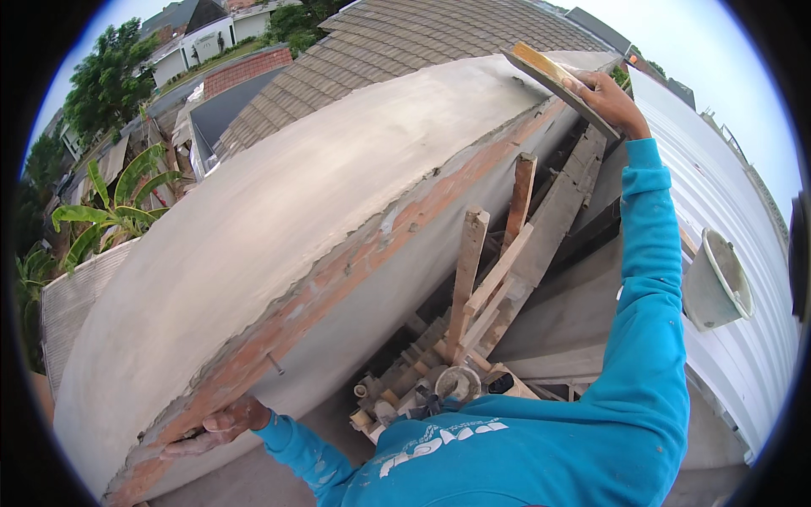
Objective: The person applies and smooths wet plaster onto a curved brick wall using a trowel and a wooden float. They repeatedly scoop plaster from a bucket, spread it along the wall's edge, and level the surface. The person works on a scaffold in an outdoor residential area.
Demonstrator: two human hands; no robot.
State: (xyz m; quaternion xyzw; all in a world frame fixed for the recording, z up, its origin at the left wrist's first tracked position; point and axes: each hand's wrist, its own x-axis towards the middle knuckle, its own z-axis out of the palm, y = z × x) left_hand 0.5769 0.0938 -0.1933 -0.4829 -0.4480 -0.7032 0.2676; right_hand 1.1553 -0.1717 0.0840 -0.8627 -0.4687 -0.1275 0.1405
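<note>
At the upper right my right hand (608,101) grips a flat float (564,84) with a pale wooden handle, held over the far end of a curved plastered wall (236,211). Along the wall's edge runs a strip of exposed brick (380,248) with rough grey mortar. At the lower left my left hand (215,427) rests on this brick strip with its fingers apart and nothing visible in it. A nail-like metal piece (275,364) sticks out of the strip.
A scaffold of boards (470,253) and assorted clutter fills the gap below the wall. A dusty bucket (714,287) stands on white corrugated roofing (743,372) at right. A tiled roof (372,59), banana plants (114,215) and houses lie beyond the wall.
</note>
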